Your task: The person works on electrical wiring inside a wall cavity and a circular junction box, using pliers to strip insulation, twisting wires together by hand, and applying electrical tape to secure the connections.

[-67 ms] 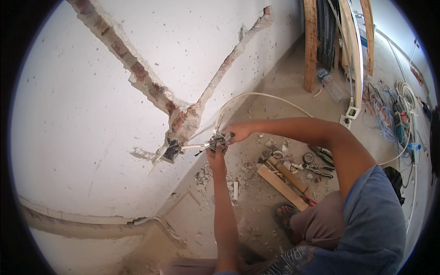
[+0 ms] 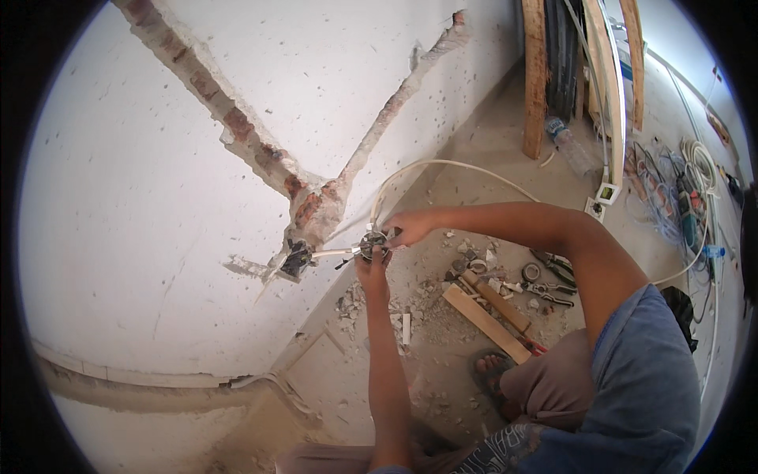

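Observation:
In front of the wall I hold a small round junction box [image 2: 373, 242] with dark wires bunched inside it. My left hand [image 2: 373, 271] grips it from below, the fingers closed on its lower rim. My right hand [image 2: 407, 227] comes in from the right, its fingers pinched at the box's right side on something too small to name. One pale conduit [image 2: 328, 253] runs from the box's left side toward a dark box [image 2: 297, 259] set in the broken wall. A second cream conduit [image 2: 442, 162] leaves the top and arcs away to the right.
Chased grooves [image 2: 237, 122] cut the white wall. On the floor lie rubble, a wooden plank [image 2: 483, 320], pliers [image 2: 550, 295] and a tape roll [image 2: 530, 273]. Farther off are a plastic bottle [image 2: 570, 148], upright boards [image 2: 534, 79] and coiled cable [image 2: 699, 167].
The fingers of my right hand have shifted very slightly at the box. Everything else looks the same.

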Motion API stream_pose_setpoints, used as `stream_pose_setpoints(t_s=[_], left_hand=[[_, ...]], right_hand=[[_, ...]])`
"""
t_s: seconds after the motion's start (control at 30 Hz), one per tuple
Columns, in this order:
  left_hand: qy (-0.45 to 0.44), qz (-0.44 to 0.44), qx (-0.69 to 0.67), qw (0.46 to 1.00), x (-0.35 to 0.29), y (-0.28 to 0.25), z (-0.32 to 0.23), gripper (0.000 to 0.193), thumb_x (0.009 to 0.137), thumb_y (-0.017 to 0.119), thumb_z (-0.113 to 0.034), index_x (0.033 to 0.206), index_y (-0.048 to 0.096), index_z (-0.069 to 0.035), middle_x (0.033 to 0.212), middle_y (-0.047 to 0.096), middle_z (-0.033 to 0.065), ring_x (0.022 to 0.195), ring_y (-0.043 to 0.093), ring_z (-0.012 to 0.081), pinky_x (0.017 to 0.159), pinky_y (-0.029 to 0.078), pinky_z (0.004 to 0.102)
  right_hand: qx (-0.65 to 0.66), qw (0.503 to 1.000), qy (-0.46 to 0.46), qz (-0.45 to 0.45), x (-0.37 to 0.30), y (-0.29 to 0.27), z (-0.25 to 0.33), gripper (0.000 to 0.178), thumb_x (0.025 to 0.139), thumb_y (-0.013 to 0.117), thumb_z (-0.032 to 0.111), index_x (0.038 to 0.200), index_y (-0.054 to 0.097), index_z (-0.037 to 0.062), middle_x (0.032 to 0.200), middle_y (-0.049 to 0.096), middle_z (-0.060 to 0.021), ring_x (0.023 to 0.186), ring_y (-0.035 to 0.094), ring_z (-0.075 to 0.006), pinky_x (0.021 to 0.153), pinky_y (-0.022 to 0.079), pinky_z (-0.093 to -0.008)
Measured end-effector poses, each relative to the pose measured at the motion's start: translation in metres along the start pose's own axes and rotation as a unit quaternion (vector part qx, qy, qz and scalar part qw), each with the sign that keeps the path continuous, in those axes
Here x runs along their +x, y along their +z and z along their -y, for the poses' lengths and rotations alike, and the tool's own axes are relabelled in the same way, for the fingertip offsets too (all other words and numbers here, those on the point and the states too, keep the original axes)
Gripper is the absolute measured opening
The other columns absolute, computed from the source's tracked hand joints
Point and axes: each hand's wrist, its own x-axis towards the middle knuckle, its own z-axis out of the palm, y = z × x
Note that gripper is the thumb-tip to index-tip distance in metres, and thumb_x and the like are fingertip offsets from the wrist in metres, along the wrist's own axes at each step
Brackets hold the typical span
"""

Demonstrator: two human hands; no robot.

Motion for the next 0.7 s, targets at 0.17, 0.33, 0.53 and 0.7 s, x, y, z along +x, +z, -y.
stream_pose_setpoints(t_s=[0.17, 0.33, 0.53, 0.7], left_hand=[[-0.081, 0.06, -0.126, 0.987, 0.0, -0.019, -0.017, 0.032, 0.104, 0.055, -0.024, 0.128, 0.054, -0.002, 0.123, 0.065, 0.0105, 0.108, 0.066, 0.0211, 0.1, 0.055, 0.0433], [-0.062, 0.074, -0.119, 0.988, 0.002, -0.031, -0.006, 0.031, 0.105, 0.053, -0.022, 0.129, 0.053, -0.002, 0.124, 0.065, 0.0119, 0.114, 0.064, 0.0232, 0.103, 0.054, 0.0434], [-0.036, 0.049, -0.133, 0.989, -0.004, -0.028, 0.004, 0.033, 0.106, 0.052, -0.024, 0.129, 0.053, -0.001, 0.125, 0.064, 0.0129, 0.111, 0.066, 0.0233, 0.102, 0.056, 0.0416], [-0.007, 0.029, -0.15, 0.988, -0.011, -0.015, 0.01, 0.032, 0.106, 0.052, -0.025, 0.129, 0.051, -0.003, 0.123, 0.064, 0.0106, 0.11, 0.066, 0.0206, 0.099, 0.055, 0.0377]], right_hand=[[0.077, 0.993, 0.092, -0.004, -0.001, 0.008, 0.018, 0.049, 0.092, 0.067, 0.045, 0.108, 0.067, -0.0014, 0.081, 0.07, -0.0138, 0.068, 0.069, -0.0215, 0.062, 0.054, -0.0364], [-0.059, 0.986, 0.029, -0.151, -0.012, 0.019, 0.024, 0.036, 0.089, 0.072, 0.039, 0.097, 0.069, 0.0043, 0.095, 0.067, -0.0106, 0.089, 0.067, -0.025, 0.075, 0.052, -0.0409], [-0.261, 0.93, -0.131, -0.221, -0.027, 0.032, 0.051, 0.017, 0.078, 0.074, 0.023, 0.087, 0.068, 0.0103, 0.094, 0.061, -0.0085, 0.097, 0.062, -0.0296, 0.081, 0.049, -0.0469], [-0.17, 0.954, -0.072, -0.235, -0.019, 0.043, 0.05, 0.007, 0.077, 0.069, 0.011, 0.079, 0.065, 0.0063, 0.089, 0.062, -0.0106, 0.089, 0.061, -0.032, 0.074, 0.048, -0.0472]])
